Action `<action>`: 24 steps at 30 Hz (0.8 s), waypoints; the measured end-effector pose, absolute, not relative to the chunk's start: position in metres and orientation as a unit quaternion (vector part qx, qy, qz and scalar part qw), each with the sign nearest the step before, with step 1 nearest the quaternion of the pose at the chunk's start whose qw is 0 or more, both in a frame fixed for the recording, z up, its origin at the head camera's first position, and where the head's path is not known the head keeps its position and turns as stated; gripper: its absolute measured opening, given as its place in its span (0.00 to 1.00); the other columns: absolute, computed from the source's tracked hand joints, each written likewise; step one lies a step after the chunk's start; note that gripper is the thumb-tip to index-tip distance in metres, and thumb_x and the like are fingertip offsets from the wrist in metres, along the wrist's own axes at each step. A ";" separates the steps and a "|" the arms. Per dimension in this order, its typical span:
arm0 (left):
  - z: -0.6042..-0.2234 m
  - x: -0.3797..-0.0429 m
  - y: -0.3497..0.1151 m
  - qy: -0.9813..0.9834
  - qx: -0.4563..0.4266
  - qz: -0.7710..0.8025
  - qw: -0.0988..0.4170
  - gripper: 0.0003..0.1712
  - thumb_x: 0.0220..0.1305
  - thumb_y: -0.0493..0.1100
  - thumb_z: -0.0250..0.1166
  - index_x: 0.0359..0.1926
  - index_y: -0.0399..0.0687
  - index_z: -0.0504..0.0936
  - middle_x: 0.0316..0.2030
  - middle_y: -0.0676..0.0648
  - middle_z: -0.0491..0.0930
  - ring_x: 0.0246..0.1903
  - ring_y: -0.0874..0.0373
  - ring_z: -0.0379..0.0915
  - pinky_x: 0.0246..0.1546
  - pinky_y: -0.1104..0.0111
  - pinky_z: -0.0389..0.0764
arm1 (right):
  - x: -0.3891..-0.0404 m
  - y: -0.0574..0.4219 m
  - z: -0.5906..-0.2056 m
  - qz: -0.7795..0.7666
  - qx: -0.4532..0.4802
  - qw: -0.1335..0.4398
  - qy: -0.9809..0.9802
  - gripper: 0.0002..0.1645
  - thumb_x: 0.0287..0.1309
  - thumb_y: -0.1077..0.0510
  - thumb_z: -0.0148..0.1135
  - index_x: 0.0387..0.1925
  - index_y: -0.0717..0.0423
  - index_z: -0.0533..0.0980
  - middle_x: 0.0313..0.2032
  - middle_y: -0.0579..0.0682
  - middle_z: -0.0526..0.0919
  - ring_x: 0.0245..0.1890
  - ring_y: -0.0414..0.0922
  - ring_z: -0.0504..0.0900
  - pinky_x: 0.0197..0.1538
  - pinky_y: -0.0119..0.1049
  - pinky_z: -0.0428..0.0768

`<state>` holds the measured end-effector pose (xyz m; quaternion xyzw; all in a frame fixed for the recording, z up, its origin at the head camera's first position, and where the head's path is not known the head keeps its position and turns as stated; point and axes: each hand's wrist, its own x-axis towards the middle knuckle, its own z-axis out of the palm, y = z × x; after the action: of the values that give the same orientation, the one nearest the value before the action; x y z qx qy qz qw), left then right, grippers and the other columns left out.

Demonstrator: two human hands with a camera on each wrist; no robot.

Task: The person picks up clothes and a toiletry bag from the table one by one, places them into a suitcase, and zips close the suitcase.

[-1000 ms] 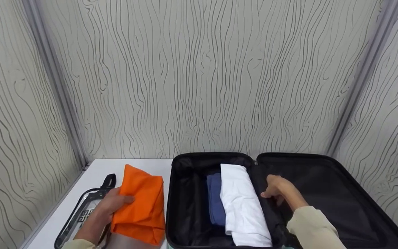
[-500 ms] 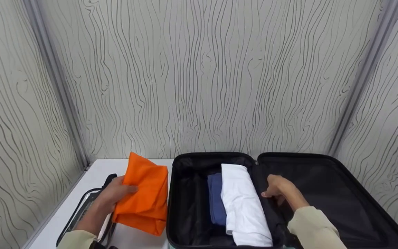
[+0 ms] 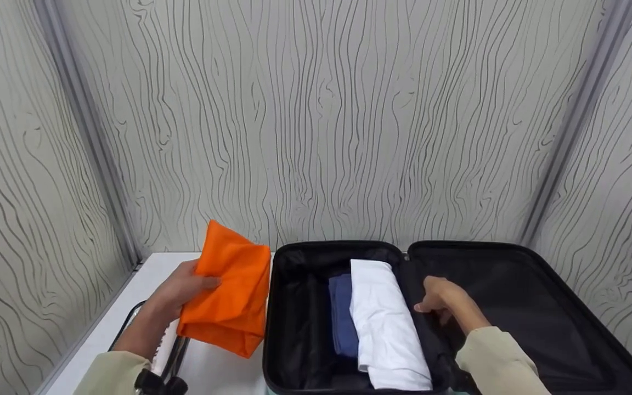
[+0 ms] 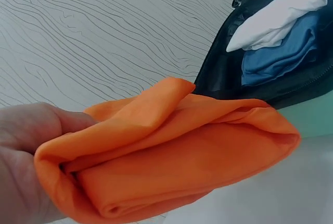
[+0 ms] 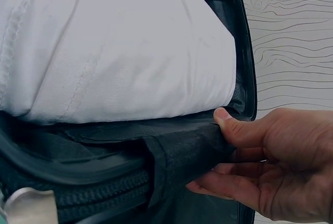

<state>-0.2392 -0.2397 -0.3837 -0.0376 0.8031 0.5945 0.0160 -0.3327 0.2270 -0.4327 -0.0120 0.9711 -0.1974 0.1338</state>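
My left hand point(image 3: 181, 288) grips the left side of a folded orange cloth garment point(image 3: 228, 291), thumb on top, raised above the white table beside the suitcase. In the left wrist view the orange garment's point(image 4: 182, 151) folded layers face the camera. The black-lined suitcase point(image 3: 294, 318) lies spread open. Inside it a white folded garment point(image 3: 384, 323) partly covers a blue folded garment point(image 3: 343, 318). My right hand point(image 3: 445, 299) is at the join between the suitcase halves. In the right wrist view its thumb and fingers pinch the black fabric hinge strip point(image 5: 192, 151) beside the white garment.
A clear pouch with black edging point(image 3: 129, 315) lies on the white table point(image 3: 228, 373), mostly hidden behind my left forearm. The suitcase's other half point(image 3: 530, 312) spreads to the right. Wood-patterned panels point(image 3: 327, 120) stand behind and at both sides.
My left hand has lifted the orange garment up and away from the table, slightly to the right, and the left forearm now covers more of the clear pouch. My right hand has stayed put.
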 end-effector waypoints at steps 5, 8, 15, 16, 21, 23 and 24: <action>-0.374 -0.239 -0.238 0.803 -0.037 0.595 0.018 0.22 0.59 0.35 0.60 0.54 0.38 0.68 0.40 0.40 0.75 0.35 0.49 0.76 0.37 0.62 0.80 | -0.331 0.226 -0.431 -0.205 -0.011 0.135 0.969 0.31 0.54 0.62 0.65 0.51 0.79 0.63 0.33 0.65 0.75 0.20 0.49 0.82 0.26 0.41 0.82; -0.366 -0.239 -0.235 0.807 -0.032 0.590 0.019 0.22 0.59 0.36 0.60 0.54 0.37 0.67 0.41 0.40 0.75 0.36 0.49 0.75 0.38 0.62 0.80 | -0.330 0.227 -0.431 -0.204 -0.010 0.134 0.970 0.30 0.55 0.61 0.64 0.51 0.78 0.63 0.34 0.65 0.75 0.21 0.49 0.82 0.26 0.41 0.82; -0.357 -0.241 -0.224 0.802 -0.025 0.596 0.018 0.22 0.58 0.36 0.61 0.53 0.39 0.68 0.40 0.41 0.75 0.36 0.50 0.75 0.37 0.63 0.80 | -0.330 0.227 -0.430 -0.208 -0.011 0.141 0.968 0.28 0.54 0.62 0.65 0.48 0.77 0.64 0.32 0.64 0.75 0.20 0.50 0.82 0.27 0.41 0.82; -0.357 -0.242 -0.222 0.801 -0.022 0.598 0.018 0.22 0.58 0.36 0.61 0.53 0.39 0.68 0.40 0.41 0.75 0.36 0.50 0.75 0.37 0.63 0.79 | -0.330 0.227 -0.430 -0.207 -0.012 0.143 0.968 0.27 0.54 0.62 0.65 0.48 0.77 0.64 0.31 0.64 0.75 0.20 0.50 0.82 0.27 0.41 0.82; -0.358 -0.246 -0.212 0.792 -0.017 0.610 0.017 0.22 0.58 0.35 0.60 0.55 0.39 0.68 0.42 0.40 0.74 0.37 0.49 0.74 0.38 0.62 0.79 | -0.330 0.228 -0.430 -0.204 -0.012 0.140 0.969 0.26 0.53 0.63 0.65 0.47 0.77 0.65 0.29 0.62 0.75 0.19 0.49 0.82 0.26 0.41 0.82; -0.358 -0.247 -0.207 0.788 -0.020 0.615 0.017 0.22 0.59 0.35 0.60 0.55 0.40 0.68 0.43 0.40 0.74 0.38 0.49 0.74 0.39 0.62 0.79 | -0.330 0.228 -0.431 -0.206 -0.013 0.138 0.969 0.25 0.53 0.63 0.65 0.46 0.76 0.66 0.28 0.61 0.74 0.18 0.49 0.82 0.26 0.41 0.82; -0.358 -0.248 -0.205 0.786 -0.021 0.618 0.018 0.22 0.59 0.35 0.60 0.55 0.41 0.68 0.43 0.40 0.74 0.39 0.49 0.74 0.40 0.62 0.79 | -0.330 0.228 -0.431 -0.207 -0.013 0.137 0.968 0.25 0.53 0.63 0.65 0.46 0.76 0.66 0.28 0.61 0.74 0.18 0.49 0.82 0.25 0.41 0.82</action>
<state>-0.2475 -0.2047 -0.3584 -0.0211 0.7859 0.6177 0.0181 -0.3300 0.2280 -0.4310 -0.0134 0.9685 -0.2073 0.1375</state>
